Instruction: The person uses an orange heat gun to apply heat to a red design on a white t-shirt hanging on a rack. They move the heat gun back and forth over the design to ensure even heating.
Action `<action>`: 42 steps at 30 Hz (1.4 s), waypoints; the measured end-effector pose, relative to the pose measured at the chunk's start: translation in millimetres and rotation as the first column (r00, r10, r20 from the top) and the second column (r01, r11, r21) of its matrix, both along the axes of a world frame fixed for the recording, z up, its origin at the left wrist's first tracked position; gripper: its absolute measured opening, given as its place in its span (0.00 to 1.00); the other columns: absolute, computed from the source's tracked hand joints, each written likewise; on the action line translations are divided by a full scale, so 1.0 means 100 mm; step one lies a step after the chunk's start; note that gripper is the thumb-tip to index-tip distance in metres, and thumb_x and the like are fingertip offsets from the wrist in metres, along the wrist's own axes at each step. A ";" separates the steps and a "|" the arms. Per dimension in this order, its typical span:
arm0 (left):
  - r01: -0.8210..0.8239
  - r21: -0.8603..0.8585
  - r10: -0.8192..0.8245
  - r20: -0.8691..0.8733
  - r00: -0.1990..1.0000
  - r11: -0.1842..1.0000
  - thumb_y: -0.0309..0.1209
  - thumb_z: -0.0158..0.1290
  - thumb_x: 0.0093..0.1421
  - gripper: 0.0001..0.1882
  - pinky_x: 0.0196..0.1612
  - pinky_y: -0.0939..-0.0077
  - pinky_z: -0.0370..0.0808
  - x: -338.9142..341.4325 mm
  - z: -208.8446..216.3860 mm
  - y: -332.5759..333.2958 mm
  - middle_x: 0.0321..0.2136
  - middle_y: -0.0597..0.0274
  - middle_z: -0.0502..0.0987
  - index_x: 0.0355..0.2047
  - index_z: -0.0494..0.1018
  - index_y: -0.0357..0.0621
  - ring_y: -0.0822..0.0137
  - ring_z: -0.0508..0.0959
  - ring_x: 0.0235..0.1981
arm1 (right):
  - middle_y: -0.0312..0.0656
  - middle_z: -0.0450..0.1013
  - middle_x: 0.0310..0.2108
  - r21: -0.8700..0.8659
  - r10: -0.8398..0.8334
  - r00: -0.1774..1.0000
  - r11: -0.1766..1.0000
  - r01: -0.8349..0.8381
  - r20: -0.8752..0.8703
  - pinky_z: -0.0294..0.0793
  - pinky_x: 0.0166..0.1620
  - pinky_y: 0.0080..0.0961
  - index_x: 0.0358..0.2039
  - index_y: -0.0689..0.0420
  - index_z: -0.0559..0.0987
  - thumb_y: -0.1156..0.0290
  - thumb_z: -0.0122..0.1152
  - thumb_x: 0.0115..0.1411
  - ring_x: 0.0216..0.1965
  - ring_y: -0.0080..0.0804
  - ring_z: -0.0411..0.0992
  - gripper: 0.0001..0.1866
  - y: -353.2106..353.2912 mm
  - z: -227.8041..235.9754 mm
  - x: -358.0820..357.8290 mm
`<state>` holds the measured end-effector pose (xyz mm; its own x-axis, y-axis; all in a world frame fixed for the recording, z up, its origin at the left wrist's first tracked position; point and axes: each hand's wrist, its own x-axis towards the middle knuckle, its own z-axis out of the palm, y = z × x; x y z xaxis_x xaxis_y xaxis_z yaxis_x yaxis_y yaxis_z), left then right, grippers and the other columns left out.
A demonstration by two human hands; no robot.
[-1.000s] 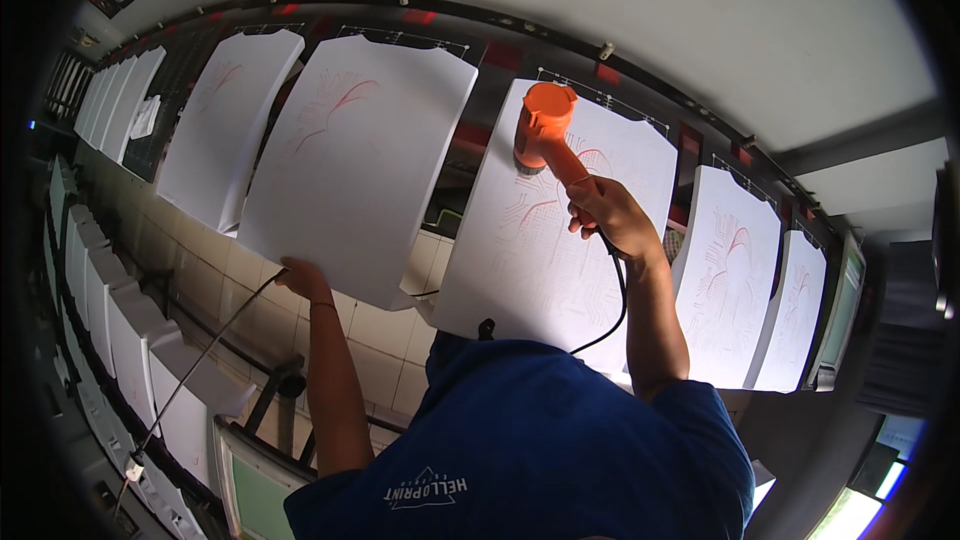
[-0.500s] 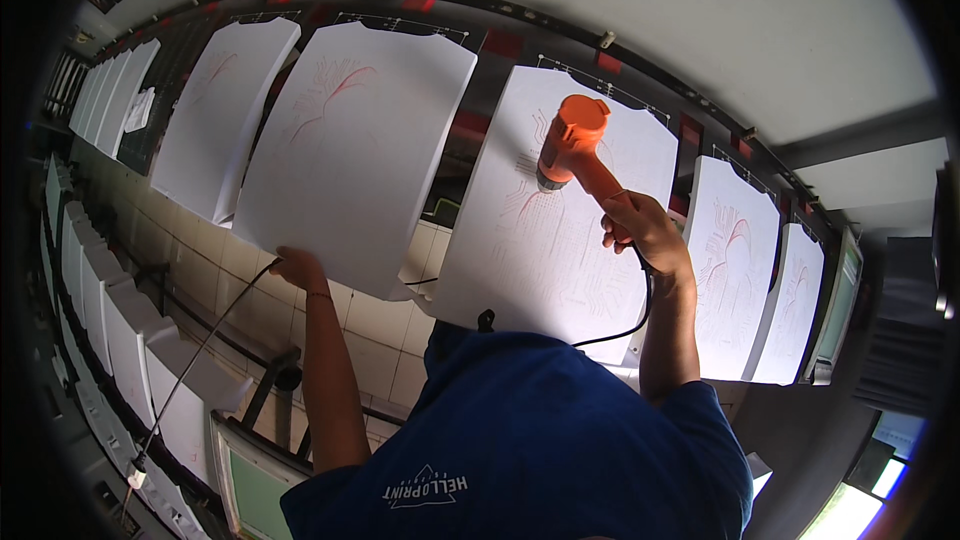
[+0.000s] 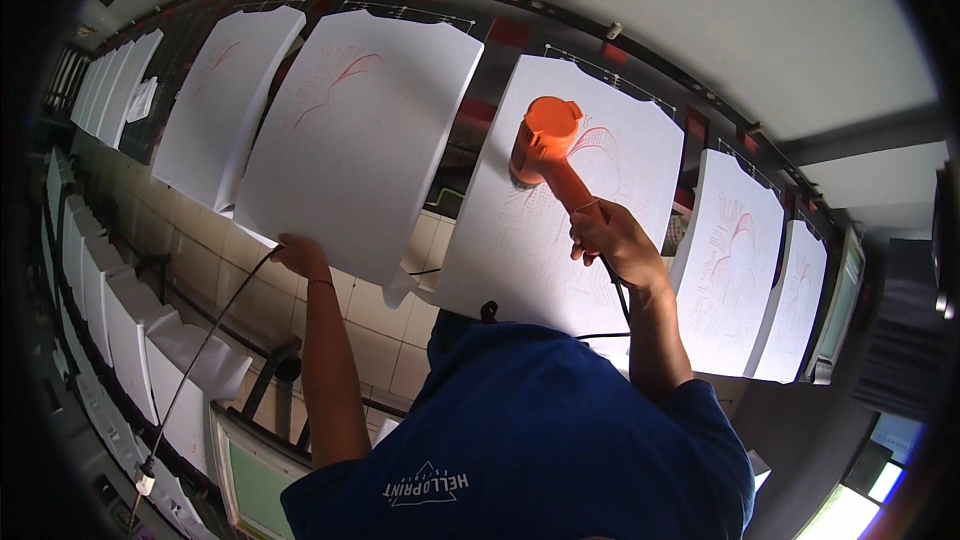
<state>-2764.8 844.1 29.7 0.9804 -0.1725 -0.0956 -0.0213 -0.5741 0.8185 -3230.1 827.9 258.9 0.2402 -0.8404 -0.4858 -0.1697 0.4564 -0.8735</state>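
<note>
An orange hair dryer is held up against a white sheet with red line drawings that hangs from a dark rail along the wall. Its round head lies over the upper middle of that sheet, its nozzle turned toward the paper, and its handle slants down to the right. The right hand has a clenched grip around the lower end of the handle, fingers wrapped fully about it, and a black cord drops from below the fist along the forearm.

The left hand reaches up to the neighbouring white sheet, just left of the first one. Its grip is closed on that sheet's lower edge, near the left corner, the fingers pinching the paper.

Both arms come out of a blue shirt with short sleeves that fills the lower middle of the view. More white sheets with red lines hang in a row along the same rail to either side. Behind them is a pale tiled wall.
</note>
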 end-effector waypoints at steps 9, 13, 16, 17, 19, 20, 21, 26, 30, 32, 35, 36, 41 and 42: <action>0.010 -0.013 -0.011 -0.016 1.000 1.000 0.43 0.36 0.65 0.26 0.40 0.47 0.76 0.02 -0.02 0.02 0.40 0.25 0.69 0.43 0.53 0.24 0.35 0.75 0.40 | 0.35 0.70 0.24 0.028 -0.012 0.999 1.000 0.013 -0.052 0.69 0.27 0.18 0.34 0.63 0.73 0.63 0.56 0.60 0.23 0.22 0.71 0.14 0.10 0.03 -0.09; -0.004 0.022 0.005 -0.036 0.999 1.000 0.43 0.36 0.66 0.27 0.41 0.48 0.78 0.00 0.03 0.00 0.40 0.24 0.68 0.43 0.53 0.23 0.35 0.75 0.40 | 0.36 0.70 0.23 -0.023 -0.158 0.980 0.987 0.156 -0.121 0.69 0.27 0.19 0.35 0.64 0.73 0.63 0.56 0.60 0.23 0.22 0.71 0.14 0.15 0.03 -0.25; -0.005 0.014 0.005 -0.047 0.999 1.000 0.43 0.36 0.66 0.27 0.40 0.48 0.78 -0.02 0.05 -0.01 0.40 0.24 0.68 0.44 0.53 0.23 0.35 0.76 0.40 | 0.36 0.70 0.23 -0.024 -0.206 0.975 0.979 0.204 -0.082 0.69 0.26 0.19 0.35 0.63 0.73 0.63 0.56 0.60 0.23 0.22 0.71 0.14 0.19 0.02 -0.33; -0.005 0.005 0.005 -0.052 0.999 1.000 0.43 0.36 0.66 0.27 0.40 0.48 0.78 -0.02 0.05 -0.01 0.40 0.24 0.68 0.44 0.53 0.23 0.35 0.76 0.40 | 0.36 0.70 0.24 -0.017 -0.202 0.977 0.979 0.201 -0.074 0.69 0.27 0.19 0.34 0.63 0.73 0.62 0.56 0.60 0.23 0.22 0.71 0.14 0.21 0.01 -0.31; -0.006 0.018 0.007 -0.033 0.999 1.000 0.43 0.35 0.66 0.26 0.40 0.48 0.78 -0.02 0.03 -0.01 0.40 0.24 0.69 0.44 0.53 0.23 0.35 0.76 0.40 | 0.36 0.70 0.24 0.010 -0.148 0.988 0.989 0.148 -0.048 0.69 0.27 0.19 0.34 0.63 0.73 0.62 0.56 0.60 0.23 0.22 0.71 0.14 0.25 0.00 -0.25; -0.007 0.024 0.007 -0.023 1.000 1.000 0.43 0.35 0.66 0.26 0.40 0.48 0.78 -0.01 0.02 0.00 0.40 0.24 0.69 0.44 0.53 0.23 0.35 0.76 0.40 | 0.36 0.70 0.24 0.023 -0.121 0.992 0.992 0.122 -0.035 0.69 0.27 0.19 0.33 0.62 0.73 0.62 0.56 0.60 0.24 0.22 0.71 0.14 0.26 0.00 -0.21; -0.007 0.031 0.008 -0.025 1.000 0.999 0.43 0.35 0.66 0.26 0.40 0.48 0.78 -0.01 0.02 -0.01 0.40 0.25 0.69 0.44 0.53 0.23 0.35 0.76 0.40 | 0.35 0.69 0.24 0.044 -0.093 0.995 0.995 0.094 -0.017 0.69 0.27 0.18 0.33 0.62 0.73 0.62 0.56 0.60 0.24 0.22 0.71 0.14 0.28 0.02 -0.17; -0.003 0.059 0.004 -0.026 1.000 0.998 0.43 0.35 0.66 0.26 0.41 0.47 0.78 -0.03 0.03 -0.01 0.40 0.26 0.69 0.44 0.53 0.24 0.35 0.76 0.40 | 0.36 0.70 0.24 0.087 -0.039 0.999 0.995 0.041 -0.019 0.69 0.27 0.19 0.32 0.62 0.72 0.62 0.56 0.59 0.23 0.22 0.71 0.14 0.35 0.07 -0.12; -0.008 0.045 0.009 -0.031 0.999 0.999 0.43 0.35 0.66 0.25 0.40 0.49 0.78 0.00 0.02 0.00 0.39 0.26 0.69 0.44 0.53 0.25 0.36 0.76 0.40 | 0.35 0.69 0.24 0.054 -0.076 0.994 0.995 0.080 -0.075 0.69 0.27 0.19 0.33 0.62 0.72 0.62 0.56 0.59 0.24 0.22 0.71 0.14 0.43 0.07 -0.21; -0.017 0.035 0.018 -0.028 0.999 0.999 0.43 0.35 0.66 0.25 0.40 0.49 0.78 -0.02 0.03 0.01 0.39 0.26 0.69 0.44 0.53 0.25 0.36 0.76 0.40 | 0.36 0.70 0.24 0.074 -0.067 0.996 0.995 0.071 -0.058 0.69 0.27 0.19 0.34 0.63 0.72 0.61 0.56 0.59 0.24 0.22 0.71 0.15 0.45 0.14 -0.17; -0.017 0.029 0.018 -0.028 0.999 0.999 0.43 0.35 0.66 0.25 0.40 0.49 0.78 -0.03 0.04 0.00 0.39 0.26 0.69 0.44 0.53 0.25 0.36 0.76 0.40 | 0.36 0.70 0.24 0.121 -0.015 1.000 0.993 0.013 0.019 0.69 0.27 0.19 0.34 0.62 0.72 0.61 0.57 0.60 0.24 0.22 0.71 0.15 0.47 0.11 -0.12; -0.016 0.027 0.016 -0.028 0.999 1.000 0.43 0.35 0.65 0.26 0.40 0.49 0.78 -0.03 0.05 0.00 0.39 0.25 0.69 0.44 0.53 0.25 0.36 0.76 0.40 | 0.36 0.70 0.24 0.117 -0.007 0.999 0.993 0.003 0.038 0.69 0.28 0.19 0.34 0.62 0.72 0.60 0.57 0.60 0.24 0.21 0.71 0.15 0.46 0.07 -0.08; 0.000 0.045 0.001 -0.028 1.000 0.999 0.43 0.36 0.65 0.26 0.40 0.48 0.78 -0.05 0.09 0.00 0.39 0.24 0.69 0.44 0.53 0.24 0.35 0.76 0.40 | 0.36 0.70 0.25 0.078 0.046 0.998 0.996 -0.049 0.049 0.69 0.29 0.19 0.35 0.62 0.72 0.61 0.56 0.61 0.26 0.21 0.71 0.15 0.43 -0.04 0.13; 0.000 0.037 0.001 -0.029 1.000 0.999 0.43 0.36 0.65 0.26 0.40 0.48 0.78 -0.05 0.08 0.01 0.39 0.24 0.69 0.44 0.53 0.24 0.35 0.76 0.40 | 0.36 0.70 0.25 0.072 0.058 0.998 0.996 -0.061 0.039 0.70 0.29 0.19 0.35 0.63 0.72 0.61 0.56 0.61 0.26 0.21 0.71 0.15 0.43 -0.05 0.14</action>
<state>-2770.1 844.9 38.1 0.9771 -0.1679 -0.1307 0.0029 -0.6039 0.7971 -3216.6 871.3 253.5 0.3079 -0.7867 -0.5351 -0.1668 0.5091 -0.8444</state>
